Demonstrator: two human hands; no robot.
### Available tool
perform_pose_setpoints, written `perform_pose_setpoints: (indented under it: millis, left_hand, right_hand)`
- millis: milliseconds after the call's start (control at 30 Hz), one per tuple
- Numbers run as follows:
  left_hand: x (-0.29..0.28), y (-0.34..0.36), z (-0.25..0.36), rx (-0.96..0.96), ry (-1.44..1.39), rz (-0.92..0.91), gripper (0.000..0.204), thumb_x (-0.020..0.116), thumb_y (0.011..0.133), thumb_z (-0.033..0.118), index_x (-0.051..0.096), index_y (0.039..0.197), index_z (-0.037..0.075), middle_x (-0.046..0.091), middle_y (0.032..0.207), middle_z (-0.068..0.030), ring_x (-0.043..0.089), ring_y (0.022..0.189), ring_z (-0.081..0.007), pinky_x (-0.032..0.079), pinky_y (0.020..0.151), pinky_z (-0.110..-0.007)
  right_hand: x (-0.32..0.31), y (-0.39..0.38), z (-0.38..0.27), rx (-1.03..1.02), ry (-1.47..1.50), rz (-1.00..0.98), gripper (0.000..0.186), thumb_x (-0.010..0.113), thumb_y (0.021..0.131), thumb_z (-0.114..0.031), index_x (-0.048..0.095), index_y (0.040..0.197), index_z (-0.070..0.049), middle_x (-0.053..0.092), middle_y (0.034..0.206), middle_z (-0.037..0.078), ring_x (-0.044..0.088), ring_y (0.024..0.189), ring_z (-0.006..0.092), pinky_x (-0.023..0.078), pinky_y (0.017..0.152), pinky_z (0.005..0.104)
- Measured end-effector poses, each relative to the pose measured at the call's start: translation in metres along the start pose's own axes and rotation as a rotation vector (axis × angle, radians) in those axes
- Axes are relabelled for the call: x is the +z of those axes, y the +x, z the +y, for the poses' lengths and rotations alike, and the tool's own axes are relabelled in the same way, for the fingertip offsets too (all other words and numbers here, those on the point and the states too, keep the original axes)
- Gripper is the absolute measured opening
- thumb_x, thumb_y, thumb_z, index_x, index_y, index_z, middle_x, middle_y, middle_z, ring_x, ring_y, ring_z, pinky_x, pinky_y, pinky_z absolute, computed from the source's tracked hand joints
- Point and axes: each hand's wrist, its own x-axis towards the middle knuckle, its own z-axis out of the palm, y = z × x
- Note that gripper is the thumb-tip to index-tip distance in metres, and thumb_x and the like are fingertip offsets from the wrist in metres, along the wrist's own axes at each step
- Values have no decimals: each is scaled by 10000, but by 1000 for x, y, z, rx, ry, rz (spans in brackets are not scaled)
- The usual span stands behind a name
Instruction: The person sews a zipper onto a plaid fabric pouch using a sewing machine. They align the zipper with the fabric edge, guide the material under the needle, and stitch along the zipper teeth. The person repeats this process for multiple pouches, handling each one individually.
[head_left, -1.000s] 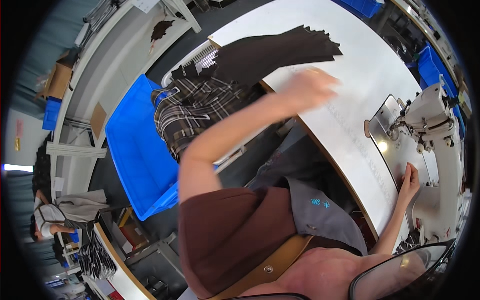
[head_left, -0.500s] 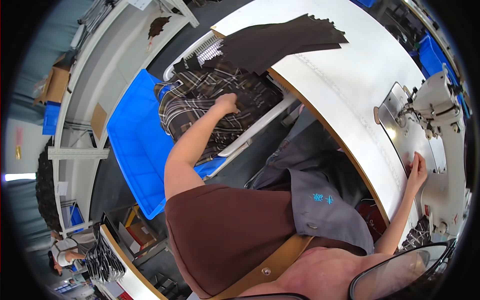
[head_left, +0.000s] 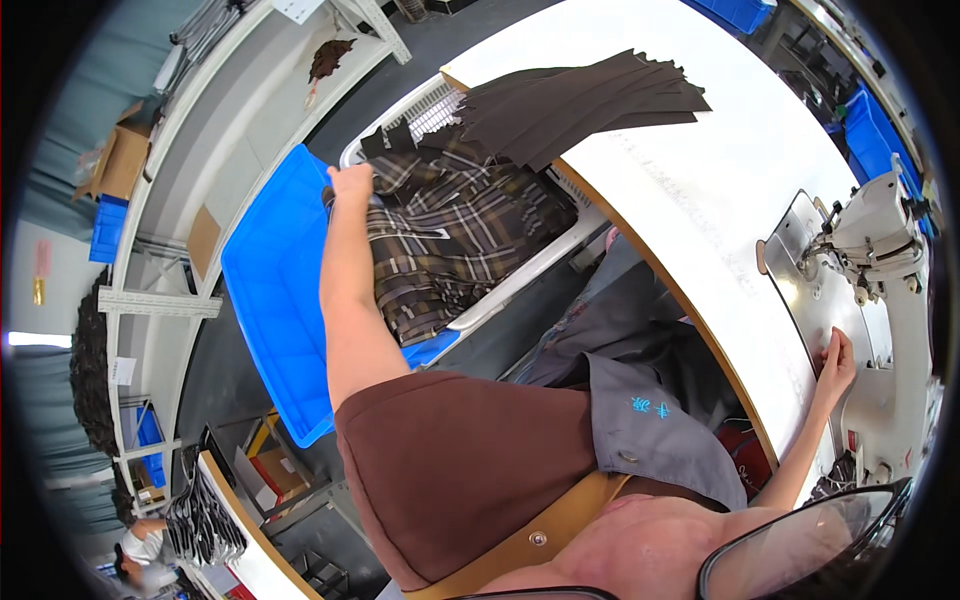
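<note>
My left hand (head_left: 350, 182) is curled at the left edge of plaid fabric pieces (head_left: 455, 255) piled on a white slatted carrier (head_left: 505, 295); what its fingers grip is unclear. Beside that pile stands a blue plastic bin (head_left: 275, 280). Dark brown cut pieces (head_left: 590, 100) overhang the white table (head_left: 700, 190) onto the pile. At the right, my right hand (head_left: 838, 355) rests with bent, closed fingers on the metal plate (head_left: 815, 305) of a white sewing machine (head_left: 865, 225), nothing visible in them.
White shelving (head_left: 160, 300) with a cardboard box (head_left: 125, 165) runs along the left. A person (head_left: 140, 550) is at lower left beside a rack of dark hanging items (head_left: 205, 520). More blue bins (head_left: 870, 130) are beyond the table.
My left hand has swung from above the table, across the plaid pile, to its left edge by the blue bin. My right hand has stayed at the machine.
</note>
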Motion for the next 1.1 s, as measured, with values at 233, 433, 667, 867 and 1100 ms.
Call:
perform_pose_setpoints:
  millis: [233,433,667,867,1100]
  left_hand:
    - [-145,-91,-61,3,-1812,693,192,653,863,268,640,898,79,589,657,-1,526,529,-73,383,449,-226]
    - [-257,-251,134,779,-1339,542,184,545,908,195,619,926,28,654,795,-67,600,596,-167,456,548,-317]
    - [-233,-334,307,1357,-1197,619,476,637,819,49,463,1242,-85,623,1058,-141,642,805,-234,501,694,-342]
    - [-221,-351,312,1607,-1733,-91,541,698,797,67,468,1281,0,644,932,-90,639,725,-187,501,681,-250]
    - [-305,-302,338,1588,-1369,921,347,702,761,110,584,1065,-7,601,976,-127,586,937,-250,463,793,-320]
  right_hand:
    - [23,-16,-30,-52,90,-16,207,548,929,-167,650,1015,-7,587,791,0,495,673,49,403,625,179]
    - [112,-88,-168,-151,555,-808,631,555,866,-476,491,1282,-6,551,1260,138,510,1169,244,375,993,381]
    - [90,-78,-221,126,1107,-357,500,563,898,-228,419,1320,-2,591,1155,154,600,990,224,477,863,337]
    - [26,-54,-202,-73,667,-131,281,601,855,-46,582,1133,-17,631,886,32,557,558,86,456,535,209]
    - [40,-48,-220,-336,415,-185,419,501,801,67,520,1212,-15,617,849,51,551,577,76,457,546,216]
